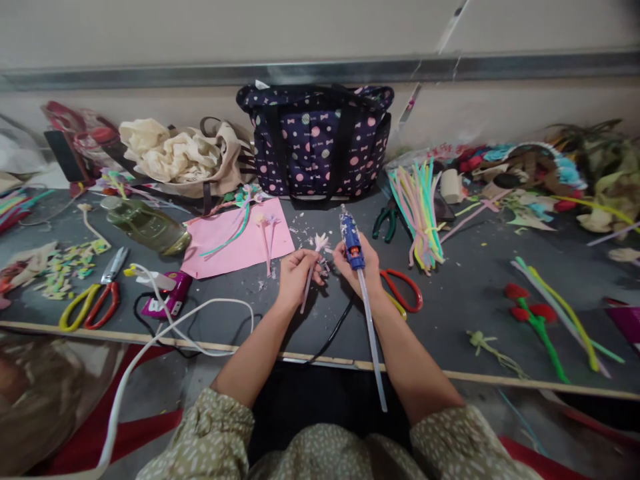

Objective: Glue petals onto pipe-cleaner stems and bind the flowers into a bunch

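Observation:
My left hand [298, 275] pinches the thin pale pink stem of a small pipe-cleaner flower [323, 244], whose whitish petals spread just above the fingertips. Wrapped in my right hand [364, 267] is a blue glue gun [351, 241], its nozzle pointing away from me. A long clear glue stick [371, 337] sticks out of its rear toward my body. Flower and gun are close together but apart. Left of my hands, a pink sheet [225, 241] bears finished pipe-cleaner flowers [266, 241]. Scissors with red and yellow handles [406, 291] lie partly hidden beyond my right wrist.
A bundle of coloured pipe cleaners [419, 217] and green-handled pliers [385, 222] lie to the right. A dark patterned bag [320, 147] stands behind. Leftward are a bottle [147, 227], more scissors [103, 293] and a purple power socket [170, 297] with a white cable [150, 347].

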A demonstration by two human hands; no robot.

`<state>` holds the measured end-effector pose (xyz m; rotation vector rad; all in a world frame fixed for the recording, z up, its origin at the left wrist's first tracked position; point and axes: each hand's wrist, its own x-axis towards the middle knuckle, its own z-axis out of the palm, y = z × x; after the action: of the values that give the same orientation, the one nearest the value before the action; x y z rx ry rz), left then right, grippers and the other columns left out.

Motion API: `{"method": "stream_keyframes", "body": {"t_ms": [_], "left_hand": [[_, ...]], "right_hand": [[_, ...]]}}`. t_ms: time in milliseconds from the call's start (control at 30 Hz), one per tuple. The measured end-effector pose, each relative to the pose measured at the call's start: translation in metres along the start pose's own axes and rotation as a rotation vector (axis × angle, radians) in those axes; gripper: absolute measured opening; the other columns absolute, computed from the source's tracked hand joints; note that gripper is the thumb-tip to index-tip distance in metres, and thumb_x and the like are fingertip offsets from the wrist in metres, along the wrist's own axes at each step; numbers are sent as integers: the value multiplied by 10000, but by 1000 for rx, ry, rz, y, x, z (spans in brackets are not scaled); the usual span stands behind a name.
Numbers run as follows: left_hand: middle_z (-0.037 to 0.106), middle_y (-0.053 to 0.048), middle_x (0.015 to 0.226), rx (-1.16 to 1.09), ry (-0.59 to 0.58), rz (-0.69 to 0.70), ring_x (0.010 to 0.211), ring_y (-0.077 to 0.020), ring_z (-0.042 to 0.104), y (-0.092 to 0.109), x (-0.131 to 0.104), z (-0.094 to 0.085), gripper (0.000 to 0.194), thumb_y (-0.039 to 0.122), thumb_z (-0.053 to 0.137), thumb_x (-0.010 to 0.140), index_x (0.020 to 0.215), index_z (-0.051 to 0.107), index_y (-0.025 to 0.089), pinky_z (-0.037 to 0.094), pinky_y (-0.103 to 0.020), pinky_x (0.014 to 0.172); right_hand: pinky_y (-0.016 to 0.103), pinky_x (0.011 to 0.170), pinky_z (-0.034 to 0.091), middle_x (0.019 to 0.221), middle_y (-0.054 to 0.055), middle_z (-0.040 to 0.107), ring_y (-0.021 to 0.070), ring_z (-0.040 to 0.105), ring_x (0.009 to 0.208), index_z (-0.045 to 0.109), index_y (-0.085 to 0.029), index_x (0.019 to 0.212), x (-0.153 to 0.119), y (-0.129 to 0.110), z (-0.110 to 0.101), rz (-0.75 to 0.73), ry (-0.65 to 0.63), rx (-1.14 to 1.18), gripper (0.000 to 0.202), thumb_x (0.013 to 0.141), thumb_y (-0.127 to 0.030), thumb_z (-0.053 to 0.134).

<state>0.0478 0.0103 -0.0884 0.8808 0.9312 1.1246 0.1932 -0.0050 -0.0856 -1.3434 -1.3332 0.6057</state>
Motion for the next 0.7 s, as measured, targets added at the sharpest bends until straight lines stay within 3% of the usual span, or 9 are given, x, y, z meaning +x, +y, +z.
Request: {"method": "stream_keyframes", "body": {"t_ms": [267, 700], "left_hand": [[581, 31, 515, -37, -65, -70, 337, -77, 470, 2, 1, -1, 201, 332, 662, 722, 729, 621, 136, 503, -240, 401], [553, 40, 489, 76, -63, -45, 324, -63, 430, 1, -1, 1, 148, 289, 612, 723, 689, 612, 145, 469, -219, 397]], "right_hand": [[271, 615, 455, 715, -22, 574, 134, 562, 640, 516, -237, 822, 1, 5, 3, -42, 6, -92, 115, 758, -285, 600], [278, 632, 456, 726, -31, 564, 116, 518, 618, 529, -222, 815, 2, 0, -3, 16, 26, 15, 132, 752, -289, 624]]}}
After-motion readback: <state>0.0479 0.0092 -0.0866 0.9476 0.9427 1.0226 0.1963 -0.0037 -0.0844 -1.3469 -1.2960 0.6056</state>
